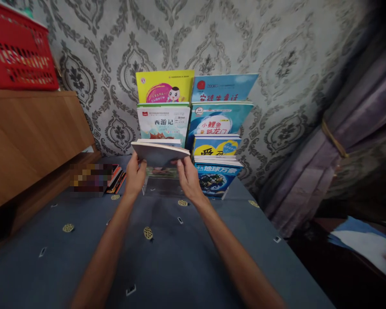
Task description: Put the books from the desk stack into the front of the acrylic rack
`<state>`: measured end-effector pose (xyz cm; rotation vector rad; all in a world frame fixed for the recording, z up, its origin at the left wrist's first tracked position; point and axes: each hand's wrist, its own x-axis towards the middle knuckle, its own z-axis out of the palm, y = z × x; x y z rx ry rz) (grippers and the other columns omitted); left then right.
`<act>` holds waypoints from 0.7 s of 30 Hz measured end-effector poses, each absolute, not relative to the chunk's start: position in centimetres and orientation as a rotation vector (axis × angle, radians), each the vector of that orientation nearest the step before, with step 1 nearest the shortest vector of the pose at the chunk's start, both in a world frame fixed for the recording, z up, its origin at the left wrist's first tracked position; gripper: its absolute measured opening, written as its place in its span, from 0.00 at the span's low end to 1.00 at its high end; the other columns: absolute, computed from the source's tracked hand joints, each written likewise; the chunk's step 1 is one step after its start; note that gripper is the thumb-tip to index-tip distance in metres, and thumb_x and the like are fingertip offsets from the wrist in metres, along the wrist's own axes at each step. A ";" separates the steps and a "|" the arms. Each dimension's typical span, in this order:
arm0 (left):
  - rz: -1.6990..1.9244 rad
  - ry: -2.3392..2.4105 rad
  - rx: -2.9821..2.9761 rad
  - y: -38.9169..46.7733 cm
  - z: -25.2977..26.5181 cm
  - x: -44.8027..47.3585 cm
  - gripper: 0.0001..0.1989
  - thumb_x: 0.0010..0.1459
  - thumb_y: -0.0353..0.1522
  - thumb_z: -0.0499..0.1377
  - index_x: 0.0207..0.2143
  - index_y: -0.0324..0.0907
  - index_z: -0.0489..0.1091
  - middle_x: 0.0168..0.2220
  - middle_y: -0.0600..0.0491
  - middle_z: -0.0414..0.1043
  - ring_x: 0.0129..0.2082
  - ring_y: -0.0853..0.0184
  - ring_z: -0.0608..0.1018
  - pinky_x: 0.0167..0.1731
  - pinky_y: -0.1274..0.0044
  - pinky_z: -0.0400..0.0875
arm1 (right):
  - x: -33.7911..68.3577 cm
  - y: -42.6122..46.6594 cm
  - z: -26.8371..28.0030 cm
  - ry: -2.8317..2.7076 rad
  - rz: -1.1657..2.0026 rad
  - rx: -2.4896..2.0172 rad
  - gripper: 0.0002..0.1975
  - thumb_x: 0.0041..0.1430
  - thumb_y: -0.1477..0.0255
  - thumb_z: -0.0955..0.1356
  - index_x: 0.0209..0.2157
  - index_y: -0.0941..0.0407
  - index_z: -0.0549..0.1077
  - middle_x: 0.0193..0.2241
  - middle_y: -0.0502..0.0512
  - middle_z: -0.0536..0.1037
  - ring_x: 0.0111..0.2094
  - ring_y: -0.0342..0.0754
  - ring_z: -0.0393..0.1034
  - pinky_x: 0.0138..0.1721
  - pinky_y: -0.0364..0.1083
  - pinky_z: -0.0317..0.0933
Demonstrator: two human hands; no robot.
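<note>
Red plastic forms the basket (19, 51) at far left, set on a wooden cabinet (32, 137). Next, several books (116, 180), partly blurred out, lie on the blue-grey patterned cloth (167, 266). The left hand (136, 175) comes next, its grip closed around the left end of a thin grey-backed book (159, 152). That book is tilted, raised above the cloth in front of the rack's left column, where a yellow book (165, 83) stands behind a pale one (162, 122). The right hand (188, 177) grasps the book's other end, thumb on the near face. Further right, the second column rises in tiers, a dark-blue globe book (214, 180) frontmost. A greyish-purple curtain (296, 184), tied back, hangs beyond.
</note>
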<state>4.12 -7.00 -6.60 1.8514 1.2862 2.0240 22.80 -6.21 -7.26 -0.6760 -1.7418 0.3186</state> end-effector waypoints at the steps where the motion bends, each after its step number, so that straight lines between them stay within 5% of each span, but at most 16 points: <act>1: 2.017 1.318 1.845 -6.7 -6.9 3.8 0.13 0.58 0.28 0.53 0.46 0.43 0.69 0.43 0.49 0.75 0.42 0.62 0.76 0.46 0.68 0.71 | 22.8 -6.1 -7.4 -1.757 0.324 -0.680 0.17 0.72 0.63 0.55 0.51 0.53 0.68 0.44 0.60 0.77 0.45 0.53 0.71 0.49 0.55 0.67; 9: 2.020 1.453 1.849 -6.0 -7.7 2.7 0.10 0.59 0.30 0.55 0.44 0.43 0.69 0.42 0.49 0.74 0.43 0.62 0.76 0.46 0.70 0.72 | 23.0 -5.9 -7.5 -1.797 0.353 -0.599 0.18 0.72 0.62 0.56 0.56 0.53 0.64 0.52 0.62 0.74 0.52 0.54 0.70 0.56 0.59 0.63; 15: 1.872 1.563 1.913 -5.6 -8.6 3.1 0.10 0.60 0.28 0.53 0.44 0.43 0.67 0.40 0.49 0.73 0.41 0.61 0.75 0.46 0.67 0.71 | 23.5 -4.7 -8.4 -1.841 0.424 -0.704 0.16 0.70 0.63 0.58 0.54 0.53 0.64 0.45 0.61 0.75 0.46 0.55 0.72 0.51 0.60 0.67; 21: 1.811 1.824 2.007 -5.4 -9.4 3.3 0.06 0.60 0.26 0.51 0.36 0.43 0.65 0.36 0.49 0.70 0.40 0.60 0.73 0.45 0.66 0.70 | 23.3 -4.2 -9.0 -1.795 0.315 -0.754 0.18 0.67 0.67 0.60 0.57 0.53 0.62 0.51 0.65 0.67 0.43 0.54 0.72 0.49 0.60 0.67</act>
